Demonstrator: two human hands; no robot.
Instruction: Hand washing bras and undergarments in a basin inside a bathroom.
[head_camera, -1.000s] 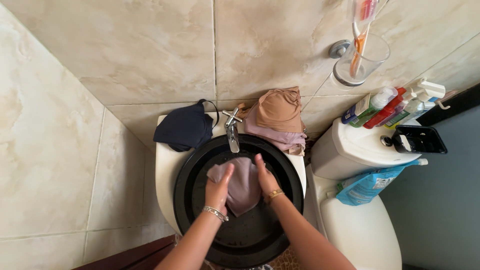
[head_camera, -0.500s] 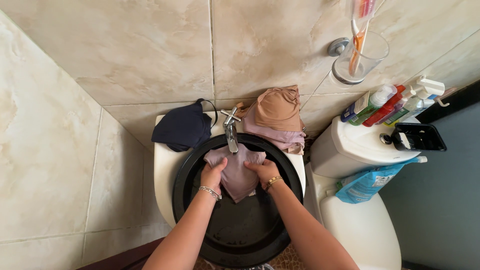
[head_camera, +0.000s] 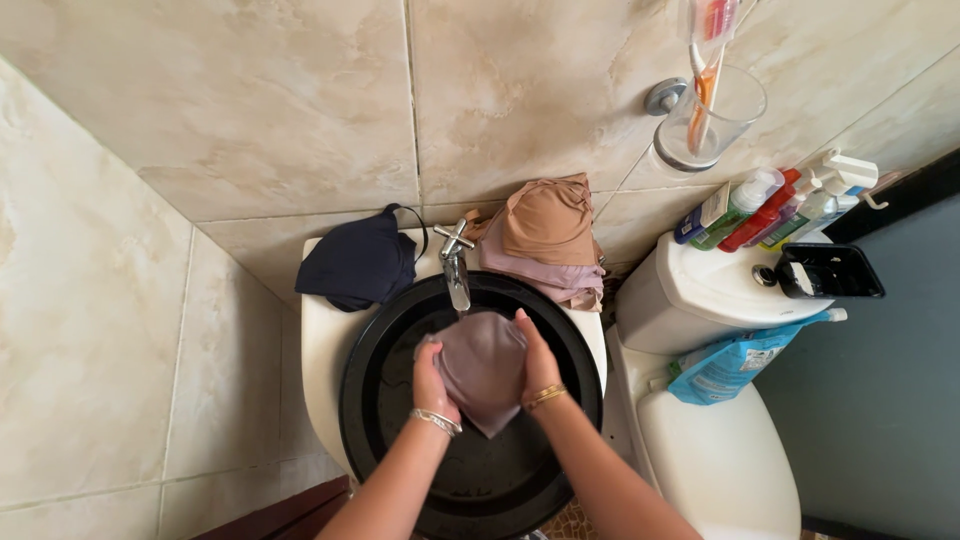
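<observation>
A wet mauve garment (head_camera: 483, 366) hangs bunched between both my hands over a black basin (head_camera: 380, 370) set in a white sink. My left hand (head_camera: 432, 386), with a silver bracelet, grips its left side. My right hand (head_camera: 538, 362), with a gold bracelet, presses its right side. The chrome tap (head_camera: 456, 268) stands just behind the garment.
A dark navy garment (head_camera: 355, 262) lies on the sink's back left, a tan and pink pile of garments (head_camera: 545, 237) on its back right. To the right is a white toilet tank (head_camera: 700, 290) with bottles, a black tray and a blue pouch (head_camera: 730, 365). A wall-mounted glass (head_camera: 705, 115) holds toothbrushes.
The hands went from rubbing the spread garment under the tap to bunching it together lower in the basin. The camera view shifted slightly right.
</observation>
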